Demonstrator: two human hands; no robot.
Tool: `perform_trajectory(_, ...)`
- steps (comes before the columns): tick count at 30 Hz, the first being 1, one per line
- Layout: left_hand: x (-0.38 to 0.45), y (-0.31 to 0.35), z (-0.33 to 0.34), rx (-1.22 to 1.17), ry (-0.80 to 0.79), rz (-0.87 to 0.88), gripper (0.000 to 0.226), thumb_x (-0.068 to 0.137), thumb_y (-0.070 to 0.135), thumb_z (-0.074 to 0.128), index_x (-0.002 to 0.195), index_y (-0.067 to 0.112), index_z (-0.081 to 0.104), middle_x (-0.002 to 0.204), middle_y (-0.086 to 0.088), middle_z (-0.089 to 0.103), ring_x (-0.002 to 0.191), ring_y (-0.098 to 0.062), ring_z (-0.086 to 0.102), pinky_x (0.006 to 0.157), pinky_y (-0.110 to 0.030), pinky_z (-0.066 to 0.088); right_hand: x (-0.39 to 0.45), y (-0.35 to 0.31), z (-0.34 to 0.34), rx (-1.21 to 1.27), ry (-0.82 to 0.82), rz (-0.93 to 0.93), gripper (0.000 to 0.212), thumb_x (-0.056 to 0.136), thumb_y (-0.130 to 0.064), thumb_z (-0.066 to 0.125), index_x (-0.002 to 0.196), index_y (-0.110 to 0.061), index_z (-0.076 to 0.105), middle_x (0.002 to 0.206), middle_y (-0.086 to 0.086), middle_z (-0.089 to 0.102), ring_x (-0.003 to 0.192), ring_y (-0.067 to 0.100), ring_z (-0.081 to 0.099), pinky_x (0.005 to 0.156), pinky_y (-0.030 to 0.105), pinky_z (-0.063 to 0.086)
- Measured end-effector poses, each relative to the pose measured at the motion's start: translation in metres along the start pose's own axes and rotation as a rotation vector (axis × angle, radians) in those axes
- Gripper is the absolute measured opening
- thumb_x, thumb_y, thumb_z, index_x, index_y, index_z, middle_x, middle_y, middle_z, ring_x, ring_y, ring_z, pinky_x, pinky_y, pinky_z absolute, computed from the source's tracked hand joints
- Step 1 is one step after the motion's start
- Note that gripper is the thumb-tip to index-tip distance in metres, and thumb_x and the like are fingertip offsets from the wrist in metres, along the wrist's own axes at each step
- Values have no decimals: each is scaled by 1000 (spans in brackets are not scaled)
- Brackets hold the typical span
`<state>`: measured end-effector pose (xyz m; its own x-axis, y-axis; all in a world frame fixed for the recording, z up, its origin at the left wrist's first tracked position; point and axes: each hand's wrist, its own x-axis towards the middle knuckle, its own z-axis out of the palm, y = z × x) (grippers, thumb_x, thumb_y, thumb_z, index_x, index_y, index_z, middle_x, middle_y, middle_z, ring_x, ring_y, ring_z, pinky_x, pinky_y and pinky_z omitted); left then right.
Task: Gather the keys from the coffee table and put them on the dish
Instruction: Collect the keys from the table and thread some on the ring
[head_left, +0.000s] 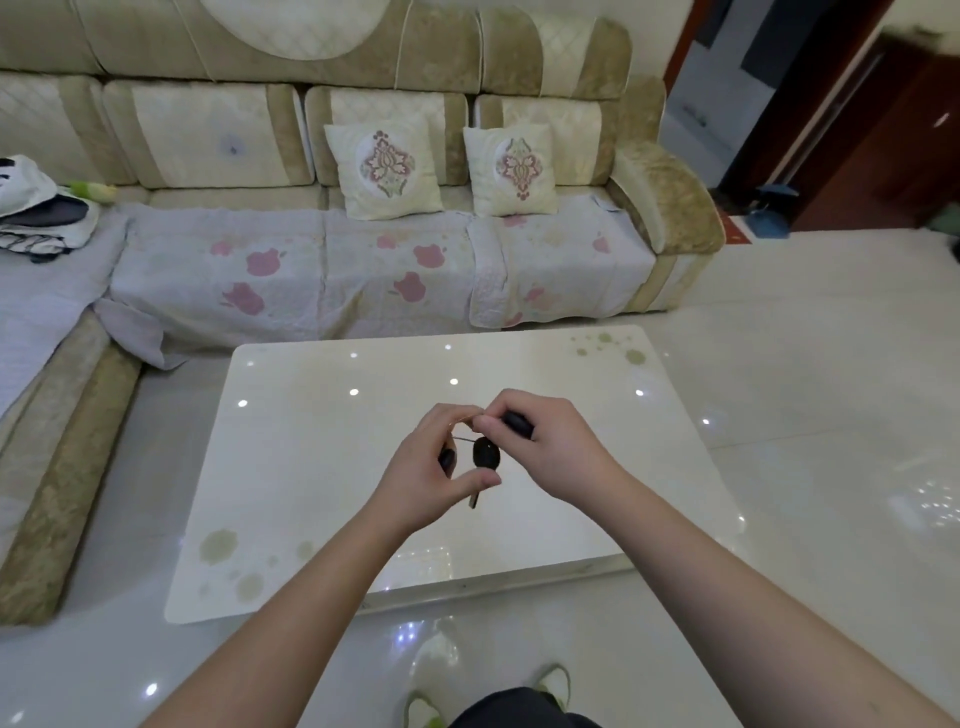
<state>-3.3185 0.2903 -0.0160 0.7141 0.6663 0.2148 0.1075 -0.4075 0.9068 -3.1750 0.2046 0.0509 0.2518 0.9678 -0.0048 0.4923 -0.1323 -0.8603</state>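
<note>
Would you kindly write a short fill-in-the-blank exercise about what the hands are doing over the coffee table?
1. Both hands hold the keys above the ____ table.
2. The sofa carries ____ patterned cushions.
3. The key heads are ____ in colour.
4. The dish is ____ in this view.

Missing words: coffee; two; black; not visible

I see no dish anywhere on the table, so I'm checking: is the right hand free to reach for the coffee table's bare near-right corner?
Probably not yet. The right hand is pinching a dark key fob, joined with the left hand on the keys. The coffee table corner itself looks unobstructed.
</note>
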Motion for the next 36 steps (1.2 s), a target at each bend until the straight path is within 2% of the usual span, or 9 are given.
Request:
perform_trajectory(3, 10, 10, 14, 64, -13, 41, 35, 68, 44, 70, 95, 60, 55, 78, 34, 57, 53, -3, 41, 55, -8, 35, -1, 7, -12, 85, 74, 71, 19, 87, -34, 60, 76, -19, 64, 77, 20, 67, 72, 38, 59, 63, 48, 47)
perform_trajectory(8, 32, 28, 30, 339, -144, 82, 12, 78, 45, 55, 86, 54, 54, 78, 27, 59, 62, 1, 50, 57, -9, 36, -11, 29, -42, -41, 196, 91, 20, 90, -27, 61, 70, -22, 61, 51, -15, 54, 50, 4, 40, 48, 16, 32)
perform_trajectory(11, 45, 41, 44, 396, -231, 96, 11, 81, 45, 50, 80, 55, 56, 68, 23, 58, 64, 0, 52, 51, -15, 34, -22, 43, -61, -153, 275, 101, 23, 91, -28, 60, 69, -21, 57, 50, -16, 47, 50, 7, 39, 47, 18, 30)
perform_trajectory(16, 68, 63, 80, 660, -165, 161, 18, 89, 38, 53, 91, 29, 69, 55, 10, 50, 55, -12, 49, 48, -26, 32, -49, 60, -101, -505, 281, 13, 21, 93, -24, 55, 73, -17, 50, 57, -14, 43, 55, 7, 45, 51, 19, 32)
perform_trajectory(19, 79, 79, 109, 474, -263, 83, 11, 85, 43, 57, 91, 34, 60, 55, 11, 51, 53, -6, 48, 49, -26, 33, -70, 74, -138, -641, 269, 1, 21, 94, -25, 54, 77, -14, 49, 69, -7, 44, 60, 23, 44, 55, 34, 35)
perform_trajectory(21, 85, 86, 128, 284, -328, 48, 16, 80, 43, 62, 88, 36, 50, 57, 13, 51, 53, -7, 45, 50, -20, 36, -84, 82, -163, -649, 257, 1, 21, 95, -27, 53, 78, -16, 49, 69, -7, 44, 62, 23, 44, 54, 33, 31)
perform_trajectory(25, 90, 105, 190, 179, -456, 105, 23, 78, 38, 67, 86, 36, 45, 66, 25, 56, 52, -6, 41, 51, -14, 35, -111, 96, -211, -595, 249, -1, 23, 94, -30, 56, 78, -14, 56, 61, -9, 41, 61, 20, 45, 53, 28, 30)
perform_trajectory(30, 99, 132, 270, -45, -435, 65, 50, 65, 32, 79, 107, 37, 52, 71, 23, 59, 55, -10, 38, 53, -17, 35, -139, 112, -261, -606, 211, 12, 20, 94, -34, 56, 79, -20, 55, 67, -11, 45, 67, 18, 48, 58, 31, 31)
perform_trajectory(36, 102, 155, 340, -118, -568, -43, 12, 72, 41, 72, 79, 32, 67, 64, 15, 59, 62, -8, 50, 61, -20, 40, -175, 135, -312, -641, 204, 51, 19, 93, -33, 56, 85, -17, 62, 74, -8, 55, 73, 19, 54, 62, 33, 41)
